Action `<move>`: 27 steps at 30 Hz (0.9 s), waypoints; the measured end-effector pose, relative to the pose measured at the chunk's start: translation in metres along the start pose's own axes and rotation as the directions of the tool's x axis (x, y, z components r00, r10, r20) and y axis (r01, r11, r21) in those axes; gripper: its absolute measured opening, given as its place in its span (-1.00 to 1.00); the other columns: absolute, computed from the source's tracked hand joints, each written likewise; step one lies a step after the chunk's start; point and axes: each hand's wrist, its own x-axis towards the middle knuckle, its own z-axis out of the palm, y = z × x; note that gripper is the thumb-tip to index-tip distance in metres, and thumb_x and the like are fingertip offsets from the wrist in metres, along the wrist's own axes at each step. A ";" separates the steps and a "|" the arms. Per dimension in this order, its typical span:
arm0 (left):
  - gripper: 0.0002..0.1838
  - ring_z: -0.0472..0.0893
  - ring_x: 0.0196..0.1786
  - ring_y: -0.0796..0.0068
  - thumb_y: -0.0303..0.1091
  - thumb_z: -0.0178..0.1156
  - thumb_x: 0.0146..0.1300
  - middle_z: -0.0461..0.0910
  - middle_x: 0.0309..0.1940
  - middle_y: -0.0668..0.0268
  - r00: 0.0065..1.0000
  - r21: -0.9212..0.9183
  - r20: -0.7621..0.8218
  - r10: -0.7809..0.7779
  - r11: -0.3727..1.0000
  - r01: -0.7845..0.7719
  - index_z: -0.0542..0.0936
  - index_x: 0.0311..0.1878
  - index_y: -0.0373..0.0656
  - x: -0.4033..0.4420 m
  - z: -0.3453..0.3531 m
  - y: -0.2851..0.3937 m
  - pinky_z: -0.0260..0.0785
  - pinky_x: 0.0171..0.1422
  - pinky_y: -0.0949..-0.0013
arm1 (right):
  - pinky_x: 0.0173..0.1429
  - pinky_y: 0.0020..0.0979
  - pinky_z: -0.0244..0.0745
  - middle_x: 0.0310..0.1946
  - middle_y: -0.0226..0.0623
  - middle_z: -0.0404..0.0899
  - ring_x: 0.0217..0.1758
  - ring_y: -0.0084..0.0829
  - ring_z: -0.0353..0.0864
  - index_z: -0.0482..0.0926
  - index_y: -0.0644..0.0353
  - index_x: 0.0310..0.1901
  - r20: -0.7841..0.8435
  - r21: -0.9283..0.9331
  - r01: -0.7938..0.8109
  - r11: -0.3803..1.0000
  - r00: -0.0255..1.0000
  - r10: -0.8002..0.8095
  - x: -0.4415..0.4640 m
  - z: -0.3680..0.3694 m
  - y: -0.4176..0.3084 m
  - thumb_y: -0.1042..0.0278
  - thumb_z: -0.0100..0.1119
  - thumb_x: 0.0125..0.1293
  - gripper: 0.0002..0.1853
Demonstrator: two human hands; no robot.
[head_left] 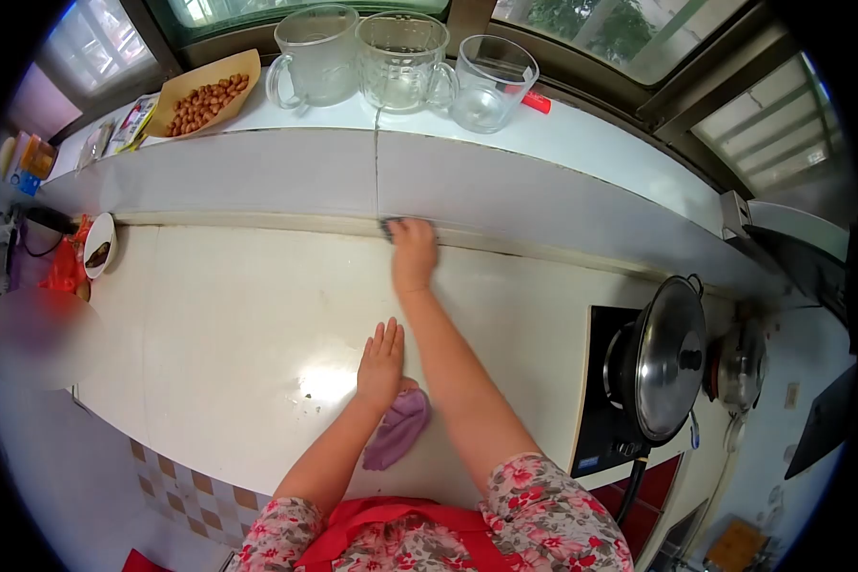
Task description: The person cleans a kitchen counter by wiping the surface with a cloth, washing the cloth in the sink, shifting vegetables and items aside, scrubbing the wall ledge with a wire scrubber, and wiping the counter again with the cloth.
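Observation:
My right hand (414,255) reaches to the back edge of the white countertop (229,315), its fingers bent over a dark scrubbing pad (388,227) at the foot of the tiled ledge. Flat on the counter, nearer my body, lies my left hand (381,364) with its fingers stretched out. A purple cloth (399,431) lies crumpled just beside and below the left wrist. Small dark crumbs show on the counter to the left of that hand.
Three glass vessels, including a clear jug (402,67), and a paper tray of nuts (203,103) stand on the window ledge. At right, a lidded wok (672,360) sits on a black stove (596,400). A white dish (100,246) is at far left.

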 end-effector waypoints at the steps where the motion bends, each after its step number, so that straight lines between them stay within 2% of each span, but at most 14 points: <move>1: 0.22 0.05 0.52 0.04 -0.13 0.56 -0.32 0.02 0.49 0.06 0.999 0.050 -0.045 0.000 0.999 0.003 0.10 0.44 -0.30 0.001 0.009 -0.004 0.01 0.52 0.06 | 0.04 -0.23 0.40 -0.26 -0.33 0.50 -0.04 -0.25 0.46 0.63 0.05 -0.22 0.053 -0.090 0.147 0.985 0.988 -0.143 -0.001 0.008 -0.013 0.37 0.18 0.13 -0.84; 4: 0.20 0.07 0.52 0.08 -0.13 0.56 -0.33 0.05 0.48 0.08 0.999 0.053 -0.045 -0.026 0.998 0.028 0.13 0.43 -0.29 -0.004 -0.003 0.000 0.03 0.52 0.07 | 0.01 -0.25 0.41 -0.29 -0.37 0.48 -0.08 -0.28 0.47 0.64 0.03 -0.19 0.030 -0.096 0.221 0.970 0.975 -0.220 0.003 0.009 -0.022 0.38 0.17 0.11 -0.80; 6: 0.20 0.07 0.52 0.08 -0.13 0.56 -0.33 0.06 0.48 0.07 0.999 0.007 0.001 -0.036 0.999 0.036 0.14 0.43 -0.28 -0.009 -0.010 0.000 0.03 0.52 0.07 | -0.03 -0.25 0.43 -0.29 -0.39 0.49 -0.10 -0.29 0.49 0.66 0.02 -0.18 0.173 -0.033 0.327 0.945 0.933 -0.316 0.009 -0.015 0.011 0.39 0.17 0.08 -0.77; 11: 0.22 0.08 0.51 0.03 -0.15 0.59 -0.37 0.06 0.48 0.04 0.992 -0.027 -0.087 -0.086 0.996 0.084 0.15 0.42 -0.30 -0.020 -0.011 -0.010 0.04 0.50 0.03 | 0.02 -0.23 0.43 -0.21 -0.33 0.55 -0.08 -0.21 0.49 0.66 0.09 -0.18 0.113 -0.268 0.213 0.940 0.975 -0.189 -0.014 -0.105 0.112 0.45 0.22 0.09 -0.78; 13: 0.24 0.07 0.50 -0.03 -0.16 0.60 -0.40 0.05 0.48 0.02 0.992 -0.037 -0.095 -0.082 0.996 0.079 0.14 0.42 -0.30 -0.018 -0.008 -0.008 0.04 0.49 -0.03 | 0.08 -0.23 0.42 -0.18 -0.26 0.56 -0.07 -0.13 0.48 0.65 0.16 -0.13 -0.160 -0.322 -0.098 0.942 0.986 0.047 -0.028 -0.144 0.143 0.50 0.20 0.17 -0.79; 14: 0.25 0.06 0.51 -0.03 -0.17 0.60 -0.40 0.04 0.48 0.01 0.993 -0.029 -0.073 -0.088 0.996 0.086 0.12 0.43 -0.31 -0.017 -0.005 -0.009 0.03 0.49 -0.03 | 0.08 -0.23 0.42 -0.18 -0.26 0.56 -0.07 -0.13 0.48 0.65 0.16 -0.13 -0.177 -0.343 -0.110 0.933 0.983 0.050 -0.028 -0.164 0.162 0.50 0.20 0.17 -0.79; 16: 0.26 0.05 0.51 -0.04 -0.18 0.61 -0.40 0.02 0.48 0.00 0.994 -0.015 -0.053 -0.100 0.995 0.099 0.10 0.43 -0.31 -0.011 -0.006 -0.005 0.02 0.49 -0.03 | 0.10 -0.21 0.41 -0.16 -0.16 0.56 -0.05 -0.09 0.46 0.62 0.24 -0.11 -0.405 -0.365 -0.499 0.786 0.845 0.349 -0.031 -0.192 0.199 0.47 0.16 0.25 -0.81; 17: 0.27 0.05 0.51 -0.04 -0.18 0.61 -0.40 0.01 0.49 0.00 0.991 -0.015 -0.067 -0.113 0.994 0.112 0.09 0.43 -0.32 -0.010 -0.008 -0.001 0.02 0.49 -0.03 | 0.08 -0.17 0.40 -0.21 -0.05 0.56 -0.08 -0.08 0.47 0.59 0.29 -0.12 -0.408 -0.477 -0.518 0.711 0.846 0.343 -0.030 -0.199 0.206 0.33 0.08 0.34 -0.77; 19: 0.28 0.04 0.51 -0.04 -0.17 0.61 -0.40 0.00 0.49 -0.01 0.990 -0.009 -0.069 -0.121 0.993 0.121 0.08 0.43 -0.32 -0.009 -0.007 0.007 0.01 0.50 -0.03 | 0.05 -0.11 0.39 -0.25 -0.02 0.56 -0.10 -0.06 0.49 0.57 0.30 -0.15 -0.260 -0.420 -0.465 0.779 0.884 0.388 -0.031 -0.190 0.210 0.15 0.00 0.39 -0.67; 21: 0.30 0.03 0.52 -0.04 -0.16 0.61 -0.42 -0.02 0.49 -0.01 0.986 -0.007 -0.068 -0.152 0.988 0.152 0.07 0.44 -0.34 -0.001 -0.002 0.018 0.00 0.50 -0.02 | 0.01 -0.08 0.38 -0.26 -0.04 0.57 -0.12 -0.05 0.50 0.57 0.31 -0.18 -0.161 -0.162 -0.646 0.746 0.763 0.626 -0.030 -0.165 0.155 0.11 -0.05 0.41 -0.62; 23: 0.32 0.02 0.52 -0.04 -0.16 0.62 -0.43 -0.04 0.50 -0.01 0.997 -0.004 -0.028 -0.066 0.998 0.066 0.05 0.44 -0.34 0.009 0.007 0.022 0.00 0.50 0.00 | 0.03 -0.12 0.39 -0.25 -0.08 0.58 -0.08 -0.06 0.49 0.58 0.32 -0.20 -0.019 -0.199 -0.444 0.874 0.893 0.450 -0.058 -0.138 0.124 0.12 0.04 0.36 -0.65; 25: 0.34 0.01 0.52 -0.04 -0.15 0.62 -0.44 -0.06 0.50 -0.01 1.000 0.001 0.016 0.021 1.000 -0.021 0.04 0.44 -0.35 0.014 0.013 0.029 0.00 0.51 0.01 | 0.06 -0.17 0.39 -0.22 -0.09 0.57 -0.05 -0.08 0.49 0.59 0.30 -0.20 0.134 -0.228 0.015 0.973 0.991 0.016 -0.085 -0.132 0.107 0.14 0.12 0.31 -0.67; 26: 0.35 0.00 0.52 -0.03 -0.15 0.62 -0.45 -0.07 0.51 -0.01 1.000 -0.005 0.010 0.020 1.000 -0.020 0.03 0.45 -0.36 0.016 0.015 0.035 0.00 0.50 0.02 | 0.06 -0.17 0.39 -0.22 -0.09 0.57 -0.05 -0.08 0.49 0.59 0.30 -0.20 0.130 -0.234 0.015 0.972 0.991 0.016 -0.086 -0.137 0.117 0.14 0.12 0.31 -0.67; 27: 0.36 0.00 0.53 -0.03 -0.15 0.62 -0.46 -0.08 0.51 -0.02 1.000 -0.008 0.003 0.018 1.000 -0.018 0.02 0.45 -0.37 0.017 0.017 0.039 0.01 0.50 0.03 | 0.08 -0.18 0.39 -0.20 -0.10 0.57 -0.04 -0.09 0.48 0.60 0.28 -0.20 0.111 -0.164 -0.164 0.973 0.977 0.183 -0.089 -0.143 0.132 0.19 0.15 0.28 -0.71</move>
